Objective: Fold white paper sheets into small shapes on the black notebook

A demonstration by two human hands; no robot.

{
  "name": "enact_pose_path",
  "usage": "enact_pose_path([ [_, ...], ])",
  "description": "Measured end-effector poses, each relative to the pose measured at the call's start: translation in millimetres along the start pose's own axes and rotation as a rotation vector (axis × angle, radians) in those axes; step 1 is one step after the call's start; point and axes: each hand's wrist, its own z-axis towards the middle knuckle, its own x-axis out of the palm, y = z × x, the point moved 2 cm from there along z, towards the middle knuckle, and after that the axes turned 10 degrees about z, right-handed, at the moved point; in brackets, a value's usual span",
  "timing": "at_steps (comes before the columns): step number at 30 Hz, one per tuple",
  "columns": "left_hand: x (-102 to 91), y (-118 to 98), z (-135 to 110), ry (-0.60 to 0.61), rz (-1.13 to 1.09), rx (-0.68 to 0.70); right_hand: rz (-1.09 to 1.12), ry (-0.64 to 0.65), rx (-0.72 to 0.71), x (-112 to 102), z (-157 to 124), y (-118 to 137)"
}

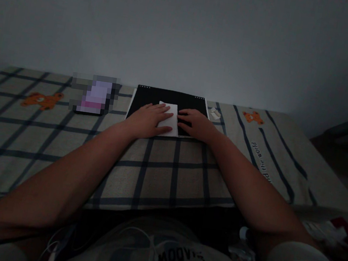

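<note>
A folded white sheet of paper (172, 120) lies on a black, flat board or calendar back (166, 95) with small holes along its far edge. My left hand (148, 120) rests flat on the paper's left part, its fingers spread and pointing right. Beside the paper's right edge, my right hand (196, 124) lies on the black surface with fingers stretched toward the left. Its fingertips are close to the paper's edge; whether they touch it I cannot tell. White shows under the black sheet's side edges.
A phone (96, 96) with a lit, blurred screen is at the left on the checked tablecloth (170, 177). Small white scraps (215, 113) lie right of the board. A pale wall (187, 33) rises behind the table. Bags and clutter (243, 257) sit below the right front edge.
</note>
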Motion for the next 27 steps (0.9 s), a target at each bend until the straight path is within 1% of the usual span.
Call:
enact_pose_path([
  [10, -1.0, -4.1, -0.3, -0.005, 0.004, -0.017, -0.005, -0.013, -0.026, 2.1, 1.0, -5.6],
  [14, -0.6, -4.5, 0.1, -0.006, -0.01, -0.019, 0.02, 0.009, -0.043, 1.4, 0.8, -8.5],
  [27, -0.9, -8.1, -0.2, -0.002, -0.01, -0.034, 0.064, 0.013, -0.038, 0.1, 0.7, -9.9],
])
